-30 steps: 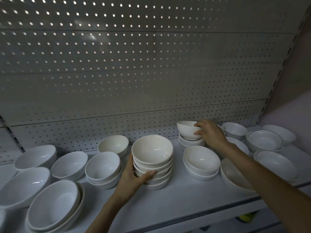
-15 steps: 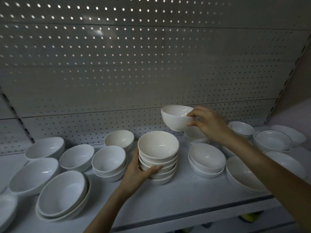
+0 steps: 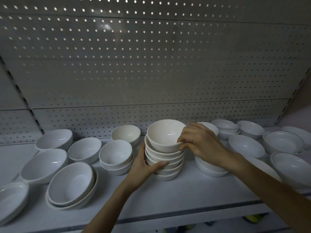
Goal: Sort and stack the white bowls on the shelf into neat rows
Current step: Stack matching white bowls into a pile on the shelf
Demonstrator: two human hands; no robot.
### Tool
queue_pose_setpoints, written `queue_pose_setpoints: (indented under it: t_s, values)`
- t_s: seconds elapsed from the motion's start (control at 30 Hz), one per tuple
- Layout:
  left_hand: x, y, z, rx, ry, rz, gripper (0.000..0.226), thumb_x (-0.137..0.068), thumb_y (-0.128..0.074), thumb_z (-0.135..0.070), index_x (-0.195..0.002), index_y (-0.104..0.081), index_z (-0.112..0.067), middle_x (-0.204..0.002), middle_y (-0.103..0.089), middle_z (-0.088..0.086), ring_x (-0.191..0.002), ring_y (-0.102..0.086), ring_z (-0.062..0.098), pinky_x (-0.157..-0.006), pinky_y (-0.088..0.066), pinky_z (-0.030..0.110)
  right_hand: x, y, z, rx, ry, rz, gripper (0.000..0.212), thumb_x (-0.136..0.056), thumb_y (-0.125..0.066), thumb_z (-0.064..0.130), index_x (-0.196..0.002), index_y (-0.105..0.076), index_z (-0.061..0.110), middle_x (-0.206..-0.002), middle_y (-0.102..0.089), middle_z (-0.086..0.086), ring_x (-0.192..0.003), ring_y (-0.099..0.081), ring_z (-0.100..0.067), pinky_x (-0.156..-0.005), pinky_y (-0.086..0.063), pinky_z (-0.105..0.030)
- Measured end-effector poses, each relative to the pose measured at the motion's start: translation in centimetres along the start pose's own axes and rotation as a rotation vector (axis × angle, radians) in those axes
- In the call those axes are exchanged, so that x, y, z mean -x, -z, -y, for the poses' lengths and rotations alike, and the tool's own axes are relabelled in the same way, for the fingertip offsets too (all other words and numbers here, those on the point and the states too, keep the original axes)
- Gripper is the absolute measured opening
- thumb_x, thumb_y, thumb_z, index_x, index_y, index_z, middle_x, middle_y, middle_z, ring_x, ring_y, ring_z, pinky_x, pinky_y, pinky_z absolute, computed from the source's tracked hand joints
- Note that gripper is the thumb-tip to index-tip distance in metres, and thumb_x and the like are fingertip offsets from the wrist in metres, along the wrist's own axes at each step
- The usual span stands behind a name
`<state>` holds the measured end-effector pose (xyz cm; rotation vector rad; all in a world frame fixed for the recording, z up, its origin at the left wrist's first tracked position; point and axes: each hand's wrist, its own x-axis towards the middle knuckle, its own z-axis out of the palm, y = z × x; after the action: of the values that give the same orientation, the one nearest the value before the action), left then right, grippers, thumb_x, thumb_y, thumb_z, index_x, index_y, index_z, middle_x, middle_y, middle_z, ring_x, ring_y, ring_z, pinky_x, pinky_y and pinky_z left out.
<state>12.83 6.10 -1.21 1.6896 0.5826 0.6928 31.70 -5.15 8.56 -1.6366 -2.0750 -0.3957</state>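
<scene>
A stack of several cream-white bowls (image 3: 164,163) stands in the middle of the white shelf (image 3: 176,197). My left hand (image 3: 144,165) grips the stack's left side, thumb across its front. My right hand (image 3: 200,142) pinches the right rim of the top bowl (image 3: 164,133), which sits tilted on the stack. Behind my right hand, a short stack of white bowls (image 3: 211,169) is partly hidden.
Loose and paired white bowls (image 3: 116,153) fill the shelf's left side, with a wide pair (image 3: 71,184) near the front. Wider rimmed bowls (image 3: 283,142) crowd the right. A perforated back panel (image 3: 151,73) rises behind. The shelf's front edge runs below my arms.
My right hand lifted a bowl from the right rear stack, carried it leftward and set it onto the middle stack. My left hand stayed on that stack.
</scene>
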Motion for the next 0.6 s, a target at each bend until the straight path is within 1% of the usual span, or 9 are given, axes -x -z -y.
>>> queue_pose_setpoints:
  t_s: [0.07, 0.13, 0.2, 0.27, 0.33, 0.4, 0.47, 0.53, 0.6]
  values:
    - [0.0, 0.0, 0.0, -0.005, -0.004, -0.003, 0.099, -0.059, -0.083, -0.05, -0.14, -0.027, -0.041, -0.137, -0.047, -0.022, -0.122, -0.048, -0.007, -0.101, -0.044, 0.019, 0.1, -0.4, 0.1, -0.008, 0.0, 0.006, 0.003, -0.073, -0.07, 0.013, -0.072, -0.067, 0.014, -0.071, -0.063, 0.003, -0.071, -0.044, -0.005, -0.088, -0.02, 0.001]
    - [0.1, -0.1, 0.1, 0.0, -0.005, -0.009, 0.101, -0.059, -0.084, -0.05, -0.141, -0.027, -0.04, -0.138, -0.047, -0.022, -0.123, -0.047, -0.007, -0.104, -0.042, 0.023, 0.3, -0.8, 0.0, -0.029, 0.003, 0.003, 0.003, -0.072, -0.07, 0.013, -0.073, -0.067, 0.014, -0.072, -0.063, 0.004, -0.072, -0.041, 0.0, -0.088, -0.02, 0.001]
    - [0.1, -0.1, 0.1, 0.004, -0.007, -0.01, 0.103, -0.058, -0.084, -0.05, -0.142, -0.026, -0.039, -0.139, -0.047, -0.02, -0.125, -0.046, -0.005, -0.106, -0.041, 0.026, 0.4, -1.1, 0.0, -0.063, -0.012, 0.004, 0.003, -0.073, -0.07, 0.014, -0.075, -0.068, 0.014, -0.074, -0.063, 0.006, -0.073, -0.037, 0.005, -0.084, -0.024, -0.001]
    - [0.1, -0.2, 0.1, 0.007, -0.007, -0.01, 0.1, -0.058, -0.084, -0.049, -0.14, -0.027, -0.043, -0.139, -0.047, -0.02, -0.125, -0.046, -0.005, -0.107, -0.041, 0.027, 0.6, -1.4, -0.1, -0.121, -0.053, 0.021, 0.005, -0.075, -0.068, 0.014, -0.08, -0.068, 0.015, -0.079, -0.063, 0.008, -0.075, -0.045, 0.0, -0.076, -0.031, -0.009]
    - [0.1, -0.2, 0.0, 0.009, 0.002, -0.009, 0.096, -0.058, -0.084, -0.049, -0.136, -0.027, -0.047, -0.138, -0.047, -0.021, -0.124, -0.047, -0.006, -0.107, -0.041, 0.027, 0.8, -1.5, -0.2, -0.203, -0.103, 0.048, 0.009, -0.079, -0.066, 0.013, -0.087, -0.068, 0.017, -0.086, -0.061, 0.014, -0.082, -0.053, -0.006, -0.072, -0.043, -0.022]
    - [0.1, -0.2, 0.1, 0.006, 0.006, -0.011, 0.096, -0.057, -0.084, -0.051, -0.135, -0.027, -0.048, -0.137, -0.048, -0.022, -0.123, -0.047, -0.006, -0.107, -0.041, 0.028, 1.0, -1.6, -0.3, -0.272, -0.133, 0.08, 0.011, -0.082, -0.065, 0.011, -0.092, -0.067, 0.017, -0.091, -0.058, 0.018, -0.088, -0.053, -0.003, -0.076, -0.049, -0.029]
    - [0.1, -0.1, 0.1, 0.003, 0.009, -0.01, 0.097, -0.056, -0.084, -0.052, -0.135, -0.027, -0.048, -0.136, -0.048, -0.023, -0.123, -0.047, -0.006, -0.106, -0.041, 0.028, 1.2, -1.6, -0.3, -0.302, -0.165, 0.112, 0.011, -0.086, -0.064, 0.011, -0.095, -0.067, 0.016, -0.092, -0.06, 0.016, -0.091, -0.051, 0.0, -0.08, -0.049, -0.031]
    - [0.0, -0.1, 0.2, 0.0, 0.012, -0.011, 0.098, -0.055, -0.083, -0.054, -0.135, -0.027, -0.048, -0.136, -0.048, -0.022, -0.123, -0.048, -0.006, -0.105, -0.042, 0.027, 1.3, -1.6, -0.1, -0.311, -0.171, 0.121, 0.009, -0.088, -0.063, 0.013, -0.095, -0.067, 0.016, -0.092, -0.061, 0.016, -0.091, -0.051, 0.001, -0.08, -0.048, -0.03]
    - [0.1, -0.1, 0.0, 0.004, 0.015, -0.018, 0.095, -0.054, -0.083, -0.053, -0.132, -0.029, -0.048, -0.135, -0.049, -0.022, -0.12, -0.049, -0.007, -0.101, -0.043, 0.02, 1.4, -1.7, -0.1, -0.313, -0.163, 0.115, 0.01, -0.087, -0.06, 0.017, -0.094, -0.068, 0.017, -0.092, -0.059, 0.019, -0.09, -0.051, 0.003, -0.079, -0.047, -0.028]
